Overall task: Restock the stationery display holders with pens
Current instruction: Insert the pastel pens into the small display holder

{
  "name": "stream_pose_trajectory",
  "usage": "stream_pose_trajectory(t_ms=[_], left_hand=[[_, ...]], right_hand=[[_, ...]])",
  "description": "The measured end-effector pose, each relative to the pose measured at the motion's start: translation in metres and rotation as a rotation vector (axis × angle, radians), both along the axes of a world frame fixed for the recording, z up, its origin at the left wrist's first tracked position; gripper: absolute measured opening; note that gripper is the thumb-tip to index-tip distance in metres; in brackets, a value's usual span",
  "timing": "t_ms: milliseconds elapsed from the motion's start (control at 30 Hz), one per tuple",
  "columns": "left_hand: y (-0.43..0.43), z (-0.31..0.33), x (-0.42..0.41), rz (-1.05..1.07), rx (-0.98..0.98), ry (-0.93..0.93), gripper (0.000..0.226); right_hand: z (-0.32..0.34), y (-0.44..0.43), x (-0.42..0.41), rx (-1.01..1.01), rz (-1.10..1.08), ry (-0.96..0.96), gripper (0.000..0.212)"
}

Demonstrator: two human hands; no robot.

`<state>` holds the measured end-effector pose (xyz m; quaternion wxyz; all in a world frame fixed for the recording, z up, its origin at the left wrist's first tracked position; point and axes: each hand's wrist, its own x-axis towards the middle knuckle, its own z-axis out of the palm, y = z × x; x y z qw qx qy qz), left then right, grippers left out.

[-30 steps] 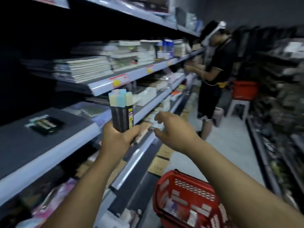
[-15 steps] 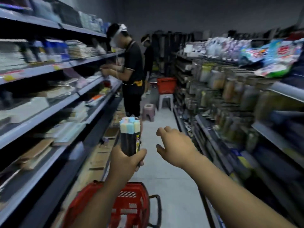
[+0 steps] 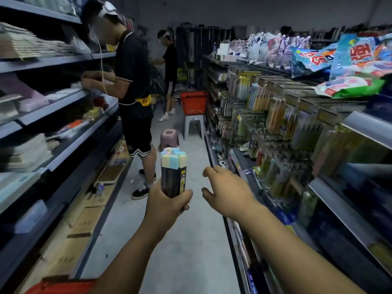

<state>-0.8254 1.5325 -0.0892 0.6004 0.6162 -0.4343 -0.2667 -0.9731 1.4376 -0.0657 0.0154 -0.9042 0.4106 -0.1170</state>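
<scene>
Left hand (image 3: 167, 205) gripped a dark box of pastel-capped pens (image 3: 173, 172) upright over the aisle floor (image 3: 191, 240). Right hand (image 3: 226, 194) hovered just beside it, fingers loosely curled, holding nothing. Stocked shelves (image 3: 275, 115) ran along the right.

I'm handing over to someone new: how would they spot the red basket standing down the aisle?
Follow the grey aisle floor between the two shelf runs to the foot of the right-hand shelving. There the red plastic basket sits on a pale grey stool. It alone is raised: the low pink stool in front of it carries nothing.
</scene>
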Motion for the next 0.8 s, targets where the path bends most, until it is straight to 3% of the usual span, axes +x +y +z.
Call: stream_pose_trajectory(t_ms=[467, 800], left_hand=[[-0.351, 0.014, 0.103, -0.029, -0.018, 0.005, 0.015], [-0.636, 0.003, 0.199, 0.097, 0.019, 0.044, 0.02]], right_hand=[[-0.005, -0.337, 0.093, 0.076, -0.056, -0.072, 0.038], [-0.017, -0.632, 0.199, 0.094, 0.027, -0.064, 0.039]])
